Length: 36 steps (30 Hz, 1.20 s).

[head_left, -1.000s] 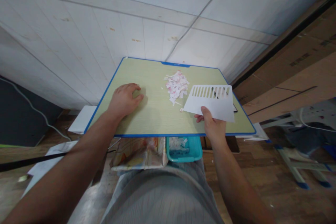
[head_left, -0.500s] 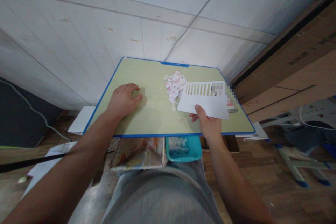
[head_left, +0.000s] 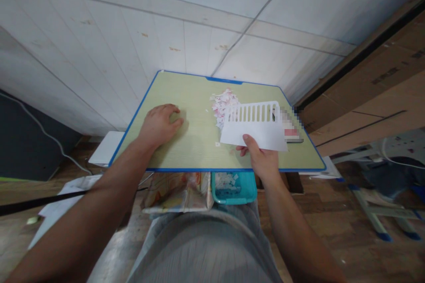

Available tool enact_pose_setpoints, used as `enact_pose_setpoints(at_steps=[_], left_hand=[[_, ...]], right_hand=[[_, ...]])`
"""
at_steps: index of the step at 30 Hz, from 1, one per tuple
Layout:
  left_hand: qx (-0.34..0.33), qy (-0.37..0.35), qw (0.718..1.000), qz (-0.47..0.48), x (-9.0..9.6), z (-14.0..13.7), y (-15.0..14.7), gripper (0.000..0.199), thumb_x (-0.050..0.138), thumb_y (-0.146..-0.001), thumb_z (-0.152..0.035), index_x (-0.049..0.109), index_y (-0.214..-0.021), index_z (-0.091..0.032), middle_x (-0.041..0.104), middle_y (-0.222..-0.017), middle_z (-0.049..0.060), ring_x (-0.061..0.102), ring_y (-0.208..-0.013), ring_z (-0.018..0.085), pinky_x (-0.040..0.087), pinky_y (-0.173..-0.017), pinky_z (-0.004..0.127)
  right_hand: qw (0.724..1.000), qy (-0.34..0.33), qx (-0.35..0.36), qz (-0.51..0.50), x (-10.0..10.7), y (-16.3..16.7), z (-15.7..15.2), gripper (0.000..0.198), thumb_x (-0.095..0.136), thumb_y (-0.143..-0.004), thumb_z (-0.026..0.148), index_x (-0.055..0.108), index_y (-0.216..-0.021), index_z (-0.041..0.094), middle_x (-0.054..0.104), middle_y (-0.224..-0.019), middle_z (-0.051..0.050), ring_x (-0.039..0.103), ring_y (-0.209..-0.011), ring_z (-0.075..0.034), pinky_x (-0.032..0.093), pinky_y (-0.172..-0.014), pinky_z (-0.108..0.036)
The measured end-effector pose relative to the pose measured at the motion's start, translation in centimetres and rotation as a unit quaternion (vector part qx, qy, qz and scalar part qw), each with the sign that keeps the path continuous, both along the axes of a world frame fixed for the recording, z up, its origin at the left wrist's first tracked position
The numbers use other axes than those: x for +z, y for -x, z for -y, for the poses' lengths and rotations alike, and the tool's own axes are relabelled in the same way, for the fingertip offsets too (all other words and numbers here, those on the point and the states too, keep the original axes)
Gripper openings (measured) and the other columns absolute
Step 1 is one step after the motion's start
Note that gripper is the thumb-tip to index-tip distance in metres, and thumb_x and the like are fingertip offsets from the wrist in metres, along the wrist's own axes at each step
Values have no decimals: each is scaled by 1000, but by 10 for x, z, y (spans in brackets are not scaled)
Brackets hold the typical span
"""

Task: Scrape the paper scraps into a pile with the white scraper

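My right hand (head_left: 264, 161) grips a white slotted card (head_left: 265, 135) by its near edge, thumb on top. The row of cut-out slots runs along the card's far side. Its left end overlaps a heap of small white and pinkish paper scraps (head_left: 226, 97) and hides part of it. One small white paper piece (head_left: 218, 144) lies apart, just off the card's left corner. My left hand (head_left: 161, 124) rests on the left of the pale green tabletop (head_left: 195, 152), holding nothing, fingers bent and thumb apart from them.
A blurred-out flat item with a red patch (head_left: 291, 132) lies at the table's right. Below the front edge, a turquoise basket (head_left: 234, 200) holds white bits, beside a patterned bag (head_left: 179, 194). Cardboard (head_left: 372, 101) stands to the right, a white panelled wall (head_left: 166, 35) behind.
My right hand has shifted the slotted card left, further over the scrap heap, uncovering more of the blurred item. My left hand stays in place on the table. The view has moved slightly.
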State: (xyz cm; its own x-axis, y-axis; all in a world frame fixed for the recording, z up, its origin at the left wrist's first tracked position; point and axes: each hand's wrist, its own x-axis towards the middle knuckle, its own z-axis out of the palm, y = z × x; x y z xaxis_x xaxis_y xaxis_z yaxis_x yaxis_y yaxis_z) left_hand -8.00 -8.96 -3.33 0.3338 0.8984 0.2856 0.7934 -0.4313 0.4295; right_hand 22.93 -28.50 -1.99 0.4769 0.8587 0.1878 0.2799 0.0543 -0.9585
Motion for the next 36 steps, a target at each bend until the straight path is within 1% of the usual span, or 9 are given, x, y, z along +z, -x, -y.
enact_pose_setpoints(at_steps=[7, 10, 13, 15, 18, 23, 28, 31, 36], left_hand=[[-5, -9, 1000, -1, -3, -1, 0, 47, 67, -104, -45, 88, -139, -21, 88, -163, 17, 76, -159, 44, 54, -146, 61], [-4, -13, 1000, 1, -4, -1, 0, 47, 67, -103, -44, 87, -139, -22, 88, -163, 16, 77, -159, 43, 54, -146, 61], [-6, -15, 1000, 1, -5, -2, 0, 46, 67, -104, -44, 87, -139, -22, 88, -163, 16, 77, -159, 42, 54, -146, 60], [-6, -13, 1000, 0, -6, -2, 1, 46, 67, -104, -43, 87, -140, -22, 88, -163, 16, 77, -160, 42, 54, -146, 60], [-5, -15, 1000, 2, -7, -2, 1, 46, 69, -104, -43, 87, -141, -22, 88, -162, 16, 76, -160, 42, 53, -147, 59], [-4, -14, 1000, -2, -6, -3, 1, 44, 69, -106, -43, 88, -140, -23, 88, -163, 15, 76, -161, 42, 54, -146, 59], [-4, -11, 1000, -13, -4, -3, 1, 45, 70, -106, -42, 88, -142, -20, 87, -164, 17, 77, -160, 43, 54, -146, 58], [-5, -9, 1000, -15, -3, -2, 1, 46, 69, -107, -42, 88, -142, -19, 86, -165, 18, 77, -160, 44, 55, -145, 60], [-4, -12, 1000, -10, -4, -3, 1, 44, 70, -105, -42, 88, -140, -23, 87, -164, 15, 76, -160, 43, 55, -145, 61]], right_hand=[[999, 23, 49, -4, 7, 11, 7, 48, 86, -101, 71, 79, -80, 29, 83, -69, -6, 77, -58, -25, 70, -63, -39], [996, 46, 79, 8, 10, 7, 13, 56, 88, -101, 74, 75, -70, 29, 82, -68, -8, 79, -60, -26, 72, -65, -39], [995, 61, 79, 7, 11, -2, 21, 60, 90, -101, 75, 75, -67, 28, 81, -67, -9, 79, -61, -27, 73, -66, -41], [995, 62, 75, -7, 11, -10, 27, 57, 93, -99, 74, 78, -70, 28, 80, -66, -8, 76, -59, -26, 72, -61, -40], [993, 60, 95, -29, 14, -25, 35, 51, 98, -97, 71, 79, -78, 28, 79, -65, -5, 73, -56, -25, 67, -54, -37], [993, 51, 101, -24, 25, -42, 39, 49, 103, -95, 66, 77, -77, 29, 75, -60, -3, 69, -52, -24, 64, -51, -38], [994, 26, 101, -32, 27, -39, 35, 46, 100, -96, 61, 75, -74, 30, 71, -55, -2, 66, -49, -24, 62, -50, -38], [994, 33, 100, -35, 23, -36, 35, 45, 99, -96, 61, 76, -73, 29, 73, -57, -3, 68, -49, -24, 63, -51, -38], [992, 43, 107, -45, 18, -37, 38, 40, 96, -96, 54, 77, -74, 28, 74, -58, -3, 69, -50, -23, 62, -51, -36]])
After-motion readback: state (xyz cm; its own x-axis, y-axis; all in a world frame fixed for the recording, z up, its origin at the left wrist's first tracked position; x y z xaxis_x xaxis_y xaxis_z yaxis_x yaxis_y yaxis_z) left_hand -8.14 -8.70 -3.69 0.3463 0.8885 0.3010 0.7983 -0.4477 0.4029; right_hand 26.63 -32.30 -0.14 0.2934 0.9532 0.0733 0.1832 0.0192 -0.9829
